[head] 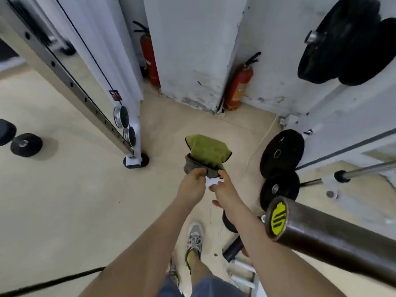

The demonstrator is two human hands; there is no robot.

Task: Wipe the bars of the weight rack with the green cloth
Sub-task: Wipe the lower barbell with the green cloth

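Both hands meet in front of me above the floor (pixel 75 200). My view shows the left hand (pixel 191 186) pinching the bunched grey lower end of the green cloth (pixel 206 150). The right hand (pixel 226 189) has its fingers spread and fairly straight, with one fingertip touching the cloth's lower hem. The cloth hangs in mid-air, its long axis running away from me. Its fanned green end points toward the white pillar (pixel 188 50). I see pale beige flooring beneath. A red fire extinguisher (pixel 239 86) stands at the pillar's foot. At right, black weight plates (pixel 281 153) lean against the white weight rack (pixel 353 108). A barbell (pixel 321 236) with a yellow end cap juts in near the right forearm. A dumbbell (pixel 25 144) lies at the floor's left edge.
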